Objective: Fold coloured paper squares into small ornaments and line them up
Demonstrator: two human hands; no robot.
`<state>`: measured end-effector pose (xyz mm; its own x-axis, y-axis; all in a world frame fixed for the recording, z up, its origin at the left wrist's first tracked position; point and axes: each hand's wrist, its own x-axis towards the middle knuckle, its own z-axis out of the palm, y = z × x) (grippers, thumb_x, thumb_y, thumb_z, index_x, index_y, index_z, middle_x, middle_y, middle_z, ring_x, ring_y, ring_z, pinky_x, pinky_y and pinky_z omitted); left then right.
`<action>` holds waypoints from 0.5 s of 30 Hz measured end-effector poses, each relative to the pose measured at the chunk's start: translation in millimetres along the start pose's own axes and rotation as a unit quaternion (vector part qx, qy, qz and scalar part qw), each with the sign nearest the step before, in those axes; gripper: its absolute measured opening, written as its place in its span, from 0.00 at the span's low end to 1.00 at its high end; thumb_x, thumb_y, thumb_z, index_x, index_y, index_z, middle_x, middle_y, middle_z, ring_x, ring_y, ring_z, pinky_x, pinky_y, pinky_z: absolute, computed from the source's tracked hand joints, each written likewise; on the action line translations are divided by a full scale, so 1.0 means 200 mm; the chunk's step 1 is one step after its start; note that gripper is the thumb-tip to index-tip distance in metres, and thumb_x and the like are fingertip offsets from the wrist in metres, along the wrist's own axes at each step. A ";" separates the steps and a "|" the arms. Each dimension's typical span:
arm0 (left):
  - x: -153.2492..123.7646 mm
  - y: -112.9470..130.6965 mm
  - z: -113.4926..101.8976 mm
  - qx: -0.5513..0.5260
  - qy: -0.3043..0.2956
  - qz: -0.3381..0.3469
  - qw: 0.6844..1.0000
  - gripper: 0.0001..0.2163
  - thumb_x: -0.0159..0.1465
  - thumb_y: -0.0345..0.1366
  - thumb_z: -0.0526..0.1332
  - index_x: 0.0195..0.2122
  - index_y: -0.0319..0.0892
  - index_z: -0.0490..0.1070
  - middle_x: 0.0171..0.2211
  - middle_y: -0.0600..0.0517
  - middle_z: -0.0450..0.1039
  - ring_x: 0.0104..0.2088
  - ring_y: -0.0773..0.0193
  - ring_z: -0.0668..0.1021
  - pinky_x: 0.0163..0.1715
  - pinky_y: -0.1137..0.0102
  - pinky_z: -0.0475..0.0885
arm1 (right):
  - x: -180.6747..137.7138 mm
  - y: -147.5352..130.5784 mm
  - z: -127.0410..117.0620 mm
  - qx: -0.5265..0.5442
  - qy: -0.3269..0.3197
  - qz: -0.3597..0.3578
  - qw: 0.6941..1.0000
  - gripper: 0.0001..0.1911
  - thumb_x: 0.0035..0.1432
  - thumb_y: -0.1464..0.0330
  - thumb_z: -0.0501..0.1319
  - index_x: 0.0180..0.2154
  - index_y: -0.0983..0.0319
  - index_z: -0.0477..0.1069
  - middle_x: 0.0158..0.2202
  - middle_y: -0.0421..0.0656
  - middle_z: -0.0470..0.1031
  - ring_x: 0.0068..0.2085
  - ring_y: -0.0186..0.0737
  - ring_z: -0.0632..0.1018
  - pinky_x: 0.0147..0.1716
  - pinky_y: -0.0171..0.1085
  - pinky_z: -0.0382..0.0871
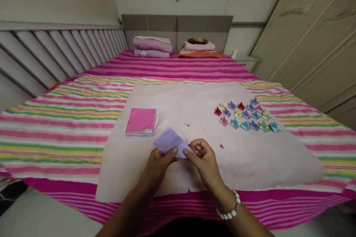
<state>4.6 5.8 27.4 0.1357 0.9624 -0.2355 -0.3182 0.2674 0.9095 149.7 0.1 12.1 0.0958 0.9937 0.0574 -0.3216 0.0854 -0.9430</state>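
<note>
The lilac paper (pixel 169 140) is in the air, above the near half of the pale sheet (pixel 178 98), approx. at the middle of its near edge. It looks partly folded, w/ a crease line nr its R end. I think it is held by both hands so that this thin piece stays flat and the crease does not open.

The square paper stack (pixel 142 118), pink on top, lies nr the L edge of the sheet, prob. to be easy for the L hand (pixel 156 161) to reach. The small folded pieces (pixel 246 115) stand in loose rows nr the R edge, apart from each other, maybe so they don't get crushed. Two tiny red bits, one beyond the paper (pixel 187 124) and one to its R (pixel 221 146), lie loose; their purpose I can't tell.

L hand: thumb pressed on top of the paper, fingers under it, mostly hidden, so gripping. R hand (pixel 205 159): thumb and index pinch the R corner, other fingers curled, wrist w/ a white bracelet (pixel 229 210). Both forearms come from the near edge and converge.
</note>
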 end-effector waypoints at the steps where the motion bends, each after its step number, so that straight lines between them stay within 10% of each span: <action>1: 0.00 0.00 0.00 0.023 0.004 0.007 1.000 0.10 0.54 0.39 0.69 0.34 0.39 0.79 0.32 0.49 0.81 0.33 0.61 0.79 0.36 0.68 0.73 | 0.00 0.00 0.00 0.006 -0.001 0.007 1.000 0.17 0.44 0.65 0.73 0.35 0.57 0.70 0.26 0.35 0.72 0.27 0.34 0.73 0.28 0.34 0.67; 15: 0.01 0.00 -0.03 0.027 -0.032 0.053 0.998 0.12 0.55 0.37 0.69 0.39 0.39 0.76 0.31 0.51 0.79 0.32 0.63 0.78 0.38 0.68 0.71 | 0.01 -0.03 0.01 0.110 -0.025 0.186 0.976 0.15 0.39 0.65 0.75 0.22 0.61 0.70 0.20 0.35 0.71 0.23 0.30 0.68 0.23 0.30 0.61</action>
<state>-1.4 8.1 25.5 0.1639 0.9795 -0.1170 -0.2822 0.1602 0.9459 150.2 0.8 18.0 -0.1113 0.9606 -0.2546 -0.5201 -0.2746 -0.8088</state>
